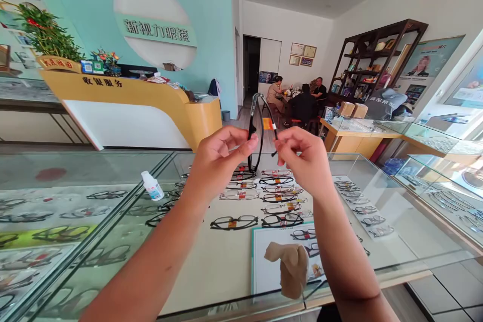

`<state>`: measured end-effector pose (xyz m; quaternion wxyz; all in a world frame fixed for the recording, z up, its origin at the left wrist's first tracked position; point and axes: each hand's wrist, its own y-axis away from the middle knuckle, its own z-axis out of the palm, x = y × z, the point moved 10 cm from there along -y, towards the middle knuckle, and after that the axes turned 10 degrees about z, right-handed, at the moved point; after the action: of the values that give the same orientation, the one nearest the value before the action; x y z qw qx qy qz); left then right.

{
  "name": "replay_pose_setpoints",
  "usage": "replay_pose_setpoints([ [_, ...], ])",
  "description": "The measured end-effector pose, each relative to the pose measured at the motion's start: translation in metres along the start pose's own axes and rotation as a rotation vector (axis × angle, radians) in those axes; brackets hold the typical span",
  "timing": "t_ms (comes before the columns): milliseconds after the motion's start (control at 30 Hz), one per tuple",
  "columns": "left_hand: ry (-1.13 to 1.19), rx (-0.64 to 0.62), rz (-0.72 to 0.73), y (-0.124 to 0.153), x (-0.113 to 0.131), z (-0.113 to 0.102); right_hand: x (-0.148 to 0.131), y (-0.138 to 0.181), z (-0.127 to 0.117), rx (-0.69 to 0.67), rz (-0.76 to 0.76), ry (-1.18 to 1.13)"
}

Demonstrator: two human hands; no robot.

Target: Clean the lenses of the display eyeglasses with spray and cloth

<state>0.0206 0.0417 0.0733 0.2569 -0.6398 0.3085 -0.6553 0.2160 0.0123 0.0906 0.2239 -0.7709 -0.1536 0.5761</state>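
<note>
Black thin-rimmed plastic eyeglasses (258,131) with orange tag held up above glass display desk (211,271), left hand (219,158) and right hand (302,158) each pinched shut on the frame. Risk: a twist could snap a hinge; loose pinch drops them onto glass. Beige cloth (289,269), white bottle (152,185) nearby.

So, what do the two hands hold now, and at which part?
Both hold one black eyeglass frame above the glass counter. The left hand pinches its lower rim; the right hand grips a temple arm near the orange tag.
</note>
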Motion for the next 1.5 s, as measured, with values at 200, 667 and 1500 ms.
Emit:
replay_pose_setpoints([
  [200,-0.031,-0.019,0.029,-0.009,0.001,-0.014,0.009,-0.003,-0.029,0.216,-0.02,0.042],
  [667,-0.017,-0.047,0.008,-0.014,-0.005,-0.016,-0.042,0.02,0.017,0.035,-0.469,0.321],
  [1500,0.103,0.209,0.006,-0.007,-0.012,-0.018,-0.024,0.008,0.019,0.022,-0.275,0.49],
])
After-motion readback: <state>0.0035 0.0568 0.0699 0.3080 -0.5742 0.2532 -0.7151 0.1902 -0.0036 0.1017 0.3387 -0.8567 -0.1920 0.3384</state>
